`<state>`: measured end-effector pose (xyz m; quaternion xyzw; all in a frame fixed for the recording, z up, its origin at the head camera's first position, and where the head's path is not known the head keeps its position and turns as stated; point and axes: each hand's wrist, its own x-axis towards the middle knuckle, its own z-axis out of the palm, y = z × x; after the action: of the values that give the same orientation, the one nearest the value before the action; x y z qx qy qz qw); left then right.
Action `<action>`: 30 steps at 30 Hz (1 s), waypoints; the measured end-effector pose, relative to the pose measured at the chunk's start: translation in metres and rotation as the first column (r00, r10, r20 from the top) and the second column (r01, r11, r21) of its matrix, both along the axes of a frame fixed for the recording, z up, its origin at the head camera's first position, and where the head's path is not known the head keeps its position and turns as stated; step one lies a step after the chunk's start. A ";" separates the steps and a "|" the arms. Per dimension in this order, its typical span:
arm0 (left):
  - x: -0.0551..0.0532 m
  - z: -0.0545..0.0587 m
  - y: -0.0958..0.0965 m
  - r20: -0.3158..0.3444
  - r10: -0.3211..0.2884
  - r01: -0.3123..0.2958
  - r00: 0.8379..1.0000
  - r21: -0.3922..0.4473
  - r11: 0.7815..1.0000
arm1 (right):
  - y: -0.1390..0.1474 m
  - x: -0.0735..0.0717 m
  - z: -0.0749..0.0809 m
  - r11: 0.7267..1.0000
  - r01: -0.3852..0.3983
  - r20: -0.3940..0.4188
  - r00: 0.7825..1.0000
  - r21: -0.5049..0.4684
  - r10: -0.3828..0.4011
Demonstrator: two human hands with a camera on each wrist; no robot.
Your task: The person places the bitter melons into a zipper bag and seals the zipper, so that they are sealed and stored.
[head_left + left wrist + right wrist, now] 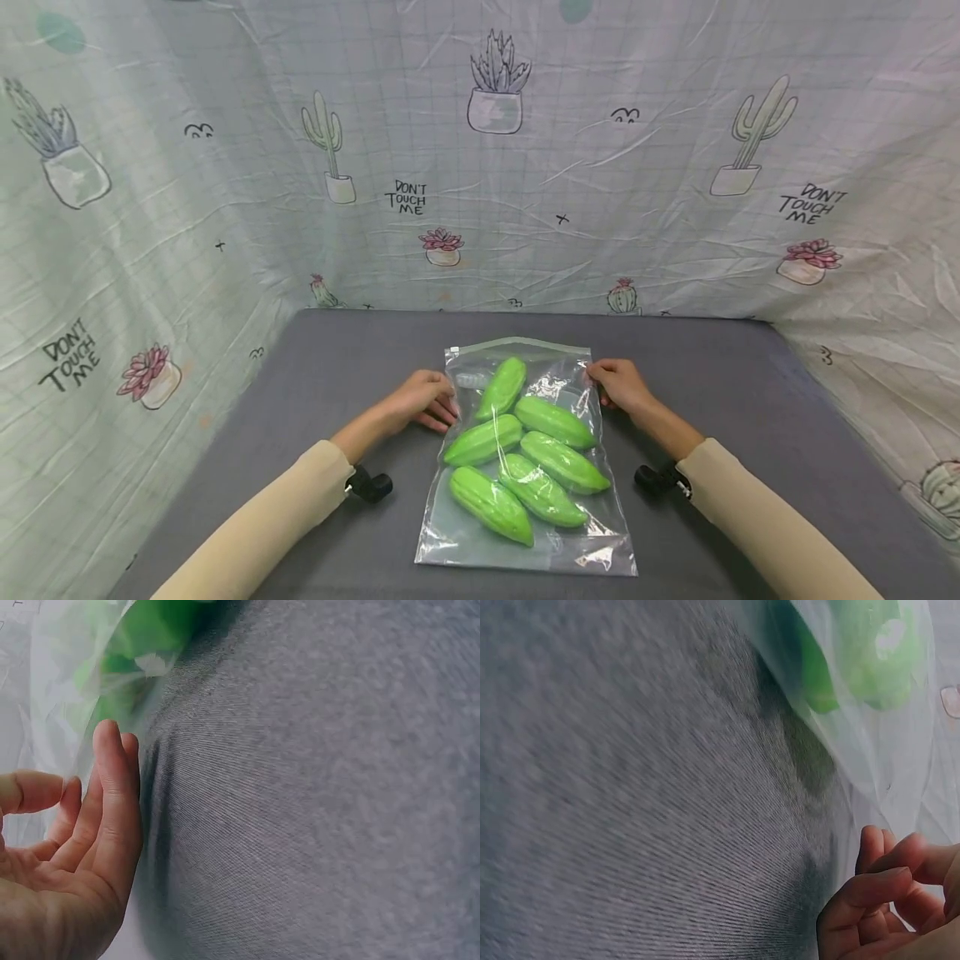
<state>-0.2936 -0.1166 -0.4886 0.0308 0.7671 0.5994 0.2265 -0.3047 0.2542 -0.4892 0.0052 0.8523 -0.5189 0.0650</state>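
A clear zip-top bag lies on the dark grey table, its zip end toward the back. Inside it are several bright green, ridged, oblong vegetables, spread out and slanting different ways. At the bag's upper left edge, my left hand pinches the plastic between thumb and a fingertip, with its other fingers extended, as the left wrist view shows. Opposite it, my right hand pinches the upper right edge between thumb and curled forefinger. Through the film, green vegetables show blurred in the right wrist view.
The grey cloth-covered table extends around the bag on all sides. A pale curtain printed with potted cacti hangs behind and at both sides. Each wrist carries a small black camera over a beige sleeve.
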 end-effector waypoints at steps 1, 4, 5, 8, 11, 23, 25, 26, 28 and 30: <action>0.001 -0.001 -0.001 0.001 0.007 -0.007 1.000 0.000 1.000 | 0.000 -0.001 0.001 1.000 -0.006 -0.002 1.000 0.006 0.006; 0.002 -0.005 -0.005 0.005 0.034 -0.034 0.999 0.004 0.999 | 0.000 -0.002 0.001 1.000 -0.015 -0.007 1.000 0.009 0.015; 0.001 -0.006 -0.007 0.004 0.041 -0.041 0.999 0.004 0.999 | 0.000 -0.002 0.000 1.000 -0.015 -0.007 1.000 0.006 0.015; 0.000 -0.006 -0.011 -0.002 0.051 -0.051 0.999 -0.009 0.999 | 0.001 -0.002 -0.001 1.000 -0.016 -0.007 1.000 -0.003 0.016; -0.002 -0.004 -0.013 -0.004 0.045 -0.045 0.999 -0.026 0.999 | 0.003 -0.002 -0.001 1.000 -0.013 -0.001 1.000 -0.003 0.013; -0.034 -0.002 -0.004 0.004 0.219 -0.219 0.976 0.051 0.974 | 0.002 -0.002 0.010 0.994 0.064 0.021 0.998 0.086 -0.066; -0.039 -0.001 -0.001 0.002 0.258 -0.257 0.966 0.051 0.965 | 0.002 -0.003 0.014 0.989 0.082 0.004 0.997 0.120 -0.083; -0.041 -0.001 0.001 0.003 0.278 -0.277 0.961 0.050 0.959 | 0.002 -0.004 0.016 0.987 0.091 -0.006 0.996 0.136 -0.091; -0.044 0.001 0.003 0.002 0.302 -0.302 0.953 0.049 0.952 | 0.002 -0.005 0.021 0.979 0.098 -0.032 0.995 0.176 -0.093; -0.045 0.002 0.006 0.000 0.317 -0.317 0.948 0.048 0.947 | 0.002 -0.006 0.025 0.969 0.103 -0.072 0.993 0.223 -0.089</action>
<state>-0.3390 -0.1111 -0.4864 -0.0850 0.7485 0.6460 0.1234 -0.3108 0.2559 -0.4642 0.0376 0.9063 -0.4207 0.0124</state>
